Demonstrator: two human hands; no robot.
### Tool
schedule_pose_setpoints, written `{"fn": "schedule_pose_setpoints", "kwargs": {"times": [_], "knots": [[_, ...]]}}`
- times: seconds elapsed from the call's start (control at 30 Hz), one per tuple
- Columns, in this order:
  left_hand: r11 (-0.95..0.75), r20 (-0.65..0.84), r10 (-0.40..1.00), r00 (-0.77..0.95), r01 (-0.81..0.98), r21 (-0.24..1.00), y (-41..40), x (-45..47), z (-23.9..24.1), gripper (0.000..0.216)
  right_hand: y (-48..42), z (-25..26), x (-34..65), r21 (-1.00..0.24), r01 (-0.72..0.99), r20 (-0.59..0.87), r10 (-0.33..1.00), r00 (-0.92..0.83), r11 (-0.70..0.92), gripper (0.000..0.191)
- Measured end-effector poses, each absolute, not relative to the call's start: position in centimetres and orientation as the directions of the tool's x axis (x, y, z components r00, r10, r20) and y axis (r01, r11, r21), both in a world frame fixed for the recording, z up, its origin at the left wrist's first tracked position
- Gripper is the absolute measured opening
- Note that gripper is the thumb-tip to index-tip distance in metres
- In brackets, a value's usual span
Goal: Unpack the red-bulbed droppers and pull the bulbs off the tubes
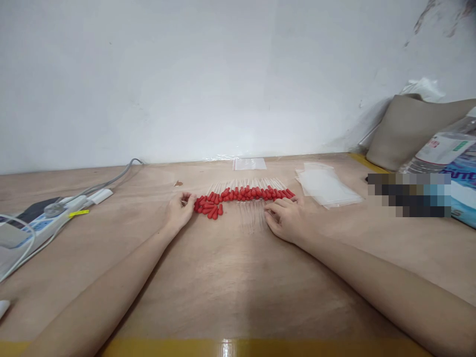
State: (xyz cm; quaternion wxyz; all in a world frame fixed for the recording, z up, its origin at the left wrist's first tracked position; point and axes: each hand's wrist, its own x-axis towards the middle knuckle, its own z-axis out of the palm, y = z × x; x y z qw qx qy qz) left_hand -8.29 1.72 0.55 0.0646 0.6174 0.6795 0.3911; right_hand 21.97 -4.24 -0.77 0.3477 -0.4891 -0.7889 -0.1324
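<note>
Hands hem the dropper row [245,193] in: left hand [180,210] at 9 o'clock, fingers curled (grip unclear); right hand [284,218] at 3, fingers loose, resting flat.

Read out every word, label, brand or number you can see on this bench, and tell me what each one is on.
Nothing here can be read for certain.
Clear plastic bottle lying on its side: label with red and green print, too blurred to read.
Blue packet under it: white letters, cut off and blurred, not legible.
White and blue device with grey cable: no legible text.
Small yellow tag: no readable marking.
</note>
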Motion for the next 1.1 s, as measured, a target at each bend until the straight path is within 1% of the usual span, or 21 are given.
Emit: {"fn": "schedule_pose_setpoints", "kwargs": {"times": [0.1,0.23,0.3,0.4,0.5,0.63,0.83,0.97,1.1], "knots": [[-0.027,0.36,0.903,-0.235,0.805,0.593,2.5,-8.3,0.9,0.027,-4.5,-0.3,21.8,-0.144,0.847,0.627,0.71,-0.322,0.511,0.018],[0.038,0.199,0.959,-0.204,0.784,0.62,4.5,-7.8,1.3,0.025,-4.7,0.0,21.7,-0.143,0.843,0.576,0.736,-0.355,0.519,0.02],[0.073,0.155,0.965,-0.212,0.784,0.616,5.3,-7.3,1.5,0.024,-4.7,0.1,21.8,-0.139,0.845,0.561,0.744,-0.362,0.517,0.02],[0.116,0.128,0.961,-0.246,0.777,0.619,5.9,-6.5,1.7,0.021,-4.6,0.1,21.8,-0.136,0.85,0.552,0.751,-0.362,0.51,0.021],[0.127,0.142,0.949,-0.283,0.753,0.646,5.9,-5.9,1.6,0.017,-4.5,0.0,21.8,-0.127,0.851,0.562,0.744,-0.361,0.509,0.023],[0.083,0.179,0.933,-0.311,0.674,0.734,5.6,-5.8,0.9,0.023,-4.4,-0.2,21.9,-0.123,0.854,0.571,0.74,-0.357,0.506,0.025],[-0.045,0.23,0.915,-0.331,0.483,0.875,5.5,-5.7,0.5,0.026,-4.5,-0.1,21.9,-0.157,0.852,0.557,0.757,-0.342,0.5,0.026],[-0.154,0.282,0.9,-0.331,0.364,0.919,5.2,-5.5,0.7,0.027,-4.6,0.0,21.9,-0.146,0.859,0.558,0.758,-0.339,0.491,0.026],[-0.281,0.342,0.835,-0.431,0.201,0.939,4.8,-5.9,0.1,0.025,-4.5,0.0,22.0,-0.144,0.868,0.554,0.766,-0.327,0.475,0.03]]}}
